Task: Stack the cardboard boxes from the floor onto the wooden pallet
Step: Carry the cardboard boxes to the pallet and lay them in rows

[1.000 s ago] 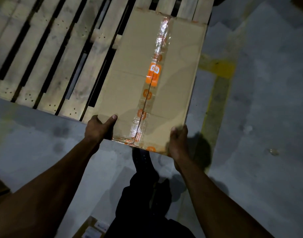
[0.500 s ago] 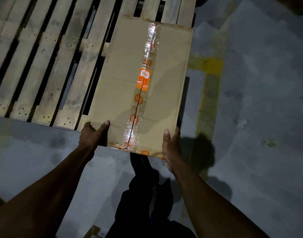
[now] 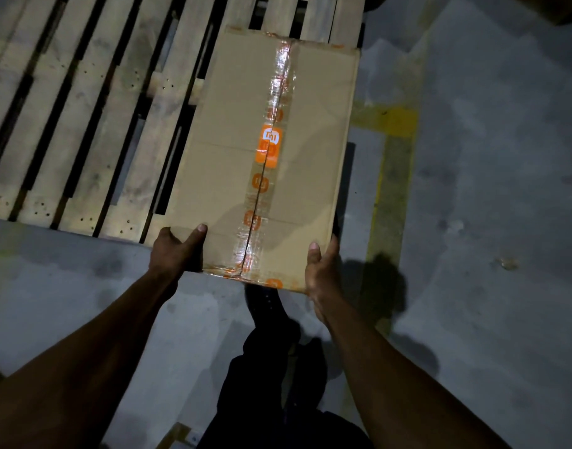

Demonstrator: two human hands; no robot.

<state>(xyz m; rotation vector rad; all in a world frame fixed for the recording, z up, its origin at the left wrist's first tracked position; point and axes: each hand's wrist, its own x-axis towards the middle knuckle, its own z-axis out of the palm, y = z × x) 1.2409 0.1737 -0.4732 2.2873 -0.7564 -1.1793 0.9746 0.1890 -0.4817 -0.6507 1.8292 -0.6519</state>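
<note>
Box: cardboard box [image 3: 246, 150], pallet [image 3: 84, 124] corner at 12 o'clock.
Left hand [image 3: 176, 251]: grips near-left corner.
Right hand [image 3: 320, 270]: grips near-right corner.

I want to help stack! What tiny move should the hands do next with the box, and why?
Probably slide the cardboard box a bit further onto the wooden pallet. The left hand and right hand grip its near corners, and that near end juts out past the pallet's edge over the floor.
</note>
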